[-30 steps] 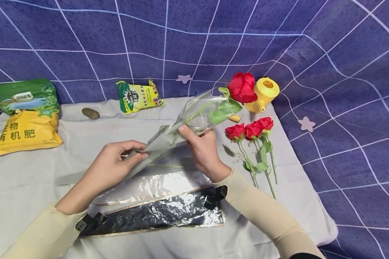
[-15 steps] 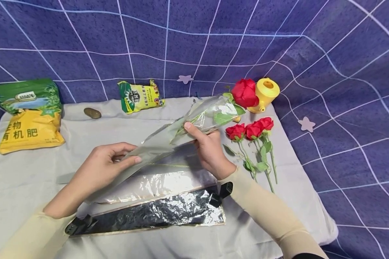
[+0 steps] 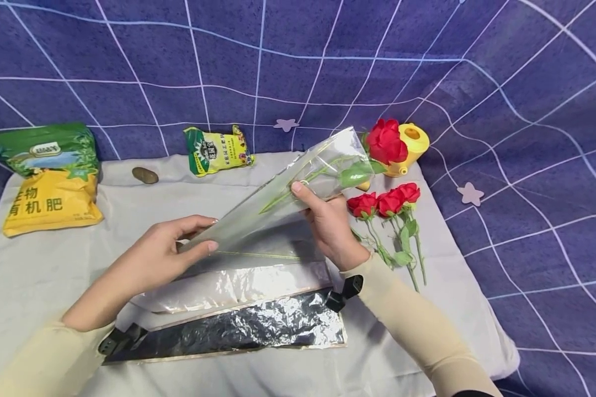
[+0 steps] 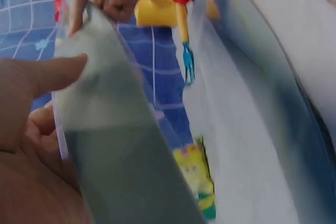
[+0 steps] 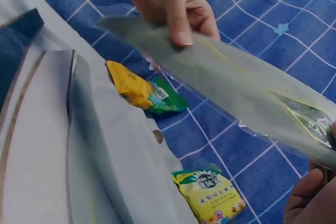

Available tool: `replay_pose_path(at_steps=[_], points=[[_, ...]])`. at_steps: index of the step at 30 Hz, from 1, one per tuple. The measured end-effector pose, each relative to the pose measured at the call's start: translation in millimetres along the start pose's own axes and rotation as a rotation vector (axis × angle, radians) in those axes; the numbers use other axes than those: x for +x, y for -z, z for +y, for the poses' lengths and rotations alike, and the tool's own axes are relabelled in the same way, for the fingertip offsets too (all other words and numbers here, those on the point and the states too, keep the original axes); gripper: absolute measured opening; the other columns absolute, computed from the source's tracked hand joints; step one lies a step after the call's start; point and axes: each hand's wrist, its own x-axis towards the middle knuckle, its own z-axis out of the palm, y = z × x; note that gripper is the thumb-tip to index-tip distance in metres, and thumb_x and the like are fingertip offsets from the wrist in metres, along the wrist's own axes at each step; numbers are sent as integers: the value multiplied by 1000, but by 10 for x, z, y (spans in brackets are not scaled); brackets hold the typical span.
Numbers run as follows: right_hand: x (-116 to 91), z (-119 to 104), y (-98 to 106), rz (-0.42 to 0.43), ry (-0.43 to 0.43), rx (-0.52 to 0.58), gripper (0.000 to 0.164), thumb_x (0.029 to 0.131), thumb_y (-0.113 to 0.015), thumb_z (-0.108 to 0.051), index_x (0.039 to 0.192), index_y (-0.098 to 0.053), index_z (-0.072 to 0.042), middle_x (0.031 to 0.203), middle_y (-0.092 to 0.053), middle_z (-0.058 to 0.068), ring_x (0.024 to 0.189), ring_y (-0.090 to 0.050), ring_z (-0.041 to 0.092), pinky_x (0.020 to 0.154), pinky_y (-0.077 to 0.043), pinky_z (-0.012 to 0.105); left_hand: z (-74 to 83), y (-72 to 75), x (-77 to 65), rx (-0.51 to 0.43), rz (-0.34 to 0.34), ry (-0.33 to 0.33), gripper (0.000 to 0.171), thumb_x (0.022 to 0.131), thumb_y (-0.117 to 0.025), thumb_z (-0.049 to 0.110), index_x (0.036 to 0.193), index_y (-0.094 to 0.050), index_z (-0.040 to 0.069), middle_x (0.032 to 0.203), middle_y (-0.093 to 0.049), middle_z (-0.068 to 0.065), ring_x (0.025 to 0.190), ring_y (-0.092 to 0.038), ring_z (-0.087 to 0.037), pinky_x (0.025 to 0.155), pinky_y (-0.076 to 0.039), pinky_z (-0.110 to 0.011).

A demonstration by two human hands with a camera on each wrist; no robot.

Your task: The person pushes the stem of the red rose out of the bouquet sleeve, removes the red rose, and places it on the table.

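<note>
A single red rose [image 3: 386, 141] lies in a clear, greyish plastic flower sleeve [image 3: 243, 223], its bloom poking out of the upper right end. My right hand [image 3: 334, 230] grips the sleeve and the stem inside, thumb on the front just below the leaves. Toward the lower left end, my left hand [image 3: 161, 253] pinches the sleeve between thumb and fingers. In the left wrist view the narrow sleeve [image 4: 113, 108] runs past that thumb. The right wrist view shows the sleeve [image 5: 226, 87] stretched between both hands, with thin yellow lines along it.
Black wrapping sheets [image 3: 238, 331] and pale sheets [image 3: 258, 286] lie under the hands. At right are three roses [image 3: 389, 202] and a yellow watering can [image 3: 414, 144]. Along the back stand a small fertilizer packet [image 3: 221, 151], a brown stone [image 3: 145, 175] and a big fertilizer bag [image 3: 54, 182].
My left hand has slid down the sleeve toward its lower end. My right hand and the rose have shifted slightly right, and the sleeve now looks straighter and more spread.
</note>
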Motion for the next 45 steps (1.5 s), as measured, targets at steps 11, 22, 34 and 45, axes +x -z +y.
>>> replay_pose_path(at_steps=[11, 22, 34, 45], points=[[-21, -16, 23, -6, 57, 144, 33, 82, -73, -9, 112, -58, -6, 102, -62, 9, 92, -62, 21, 84, -49, 37, 61, -101, 80, 34, -21, -47, 21, 91, -60, 38, 76, -57, 24, 64, -50, 9, 52, -41, -8, 50, -39, -26], [13, -14, 62, 14, 36, 289, 42, 81, -74, -9, 117, -53, -5, 108, -56, 9, 98, -59, 21, 92, -44, 40, 67, -97, 60, -42, -29, 28, 20, 90, -60, 42, 83, -64, 24, 57, -44, 7, 45, -37, -9, 42, -37, -28], [-41, 33, -49, -8, 37, 149, 32, 82, -71, -1, 111, -58, -6, 101, -62, 9, 89, -63, 21, 81, -50, 39, 58, -174, 94, -51, 2, 23, 11, 89, -66, 29, 94, -71, 20, 79, -65, 7, 64, -54, -11, 56, -44, -27], [-113, 158, -100, -89, 52, 63, 27, 82, -69, 1, 107, -62, -6, 103, -63, 11, 92, -61, 20, 79, -50, 36, 54, -218, 114, -98, 15, 35, 25, 83, -69, 6, 106, -70, 14, 95, -68, 0, 71, -62, -11, 58, -49, -27]])
